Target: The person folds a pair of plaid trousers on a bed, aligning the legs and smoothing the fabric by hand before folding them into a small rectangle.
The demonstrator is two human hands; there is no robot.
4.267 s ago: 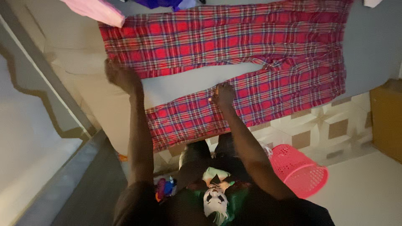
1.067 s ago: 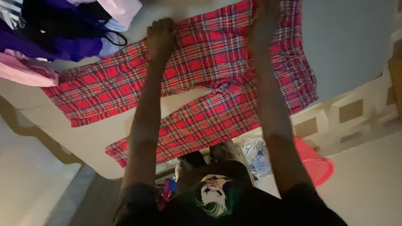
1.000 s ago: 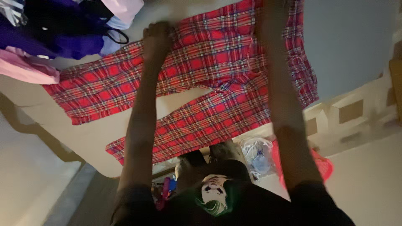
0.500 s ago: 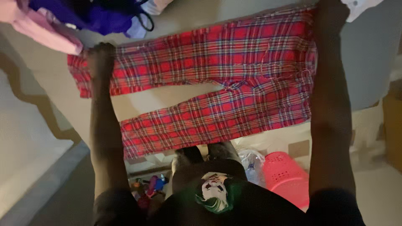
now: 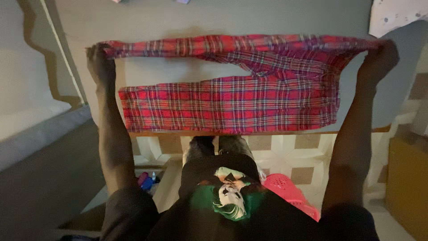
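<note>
Since a moment before, both hands had lifted the far leg of the red plaid trousers (image 5: 232, 96) off the bed (image 5: 214, 20), left hand (image 5: 99, 60) pinching the cuff, right hand (image 5: 379, 58) pinching the waist; laying it down well would have meant holding it taut and edge-matched over the near leg.

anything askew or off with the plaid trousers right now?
Slightly. The red plaid trousers lie uneven: the far leg is lifted and bunched between the left hand and right hand, while the near leg lies flat. No damage visible.

Dark short-sleeved shirt (image 5: 232, 218) with green-and-white printed figure (image 5: 228, 198).
</note>
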